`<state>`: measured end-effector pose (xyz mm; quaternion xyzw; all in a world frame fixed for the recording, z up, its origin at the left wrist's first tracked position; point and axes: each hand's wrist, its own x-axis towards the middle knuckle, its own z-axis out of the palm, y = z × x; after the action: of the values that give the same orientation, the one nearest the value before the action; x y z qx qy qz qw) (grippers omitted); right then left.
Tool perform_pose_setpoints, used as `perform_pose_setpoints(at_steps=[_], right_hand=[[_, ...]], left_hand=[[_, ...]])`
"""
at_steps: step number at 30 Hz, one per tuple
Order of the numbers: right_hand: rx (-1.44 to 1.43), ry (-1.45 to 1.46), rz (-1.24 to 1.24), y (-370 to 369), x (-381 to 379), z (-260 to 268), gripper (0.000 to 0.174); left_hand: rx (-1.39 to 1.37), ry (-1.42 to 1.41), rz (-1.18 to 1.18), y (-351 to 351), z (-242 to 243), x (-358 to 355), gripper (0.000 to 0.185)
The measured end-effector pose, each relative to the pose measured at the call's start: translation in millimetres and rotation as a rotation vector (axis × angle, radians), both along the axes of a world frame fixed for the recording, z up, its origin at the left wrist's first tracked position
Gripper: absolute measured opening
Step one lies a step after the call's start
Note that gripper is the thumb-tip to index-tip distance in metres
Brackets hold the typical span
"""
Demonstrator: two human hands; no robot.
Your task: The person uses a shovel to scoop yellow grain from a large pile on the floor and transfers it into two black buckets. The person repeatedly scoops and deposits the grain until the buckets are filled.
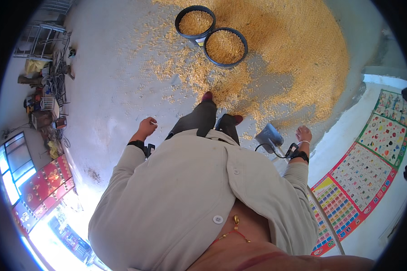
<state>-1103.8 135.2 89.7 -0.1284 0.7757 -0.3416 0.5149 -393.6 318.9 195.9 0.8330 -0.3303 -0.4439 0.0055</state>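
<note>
My left hand [148, 127] hangs at my left side over the bare floor, its fingers loosely curled. A small pale spot shows between thumb and fingers; I cannot tell whether it is an object or the floor. On the other side my right hand [303, 134] is raised away from my body, fingers loosely bent, nothing visible in it. Nearest to it is a metal shovel [269, 138], its blade beside my right leg and its handle passing behind my right forearm. Two black buckets [206, 43] filled with corn kernels [225, 46] stand touching each other ahead of my feet.
A wide layer of loose corn kernels [302, 44] covers the floor ahead and to the right. Printed learning posters [363, 176] hang on the right wall. Along the left wall are cables [58, 74], a metal rack [37, 40] and a window [17, 159].
</note>
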Motion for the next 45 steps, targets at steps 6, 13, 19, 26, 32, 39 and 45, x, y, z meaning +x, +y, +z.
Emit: perform_pose_setpoints(at_steps=[6,13,19,26,32,39,45], right_hand=[[0.171,-0.001,0.159,41,20,38,0.028],[0.293,-0.012,-0.059,76,105,78,0.011],[0.240,0.055,0.273,32,208,83,0.015],[0.309,-0.045,0.410,-4,244,84,0.016],[0.275,0.150,0.667,-55,269,49,0.019],[0.232,-0.293,0.384,-113,293,-1,0.023],[0.325,-0.238,0.296,-144,322,-11,0.020]], left_hand=[[-0.247,0.157,0.061,-45,-68,16,0.022],[-0.090,0.279,0.377,1,-108,96,0.022],[-0.008,0.219,0.894,52,-81,193,0.021],[-0.173,0.090,0.696,-36,-85,251,0.022],[-0.319,0.122,0.374,-175,-91,235,0.023],[-0.286,0.073,0.113,-279,-85,184,0.022],[-0.330,0.188,0.147,-352,-77,177,0.025]])
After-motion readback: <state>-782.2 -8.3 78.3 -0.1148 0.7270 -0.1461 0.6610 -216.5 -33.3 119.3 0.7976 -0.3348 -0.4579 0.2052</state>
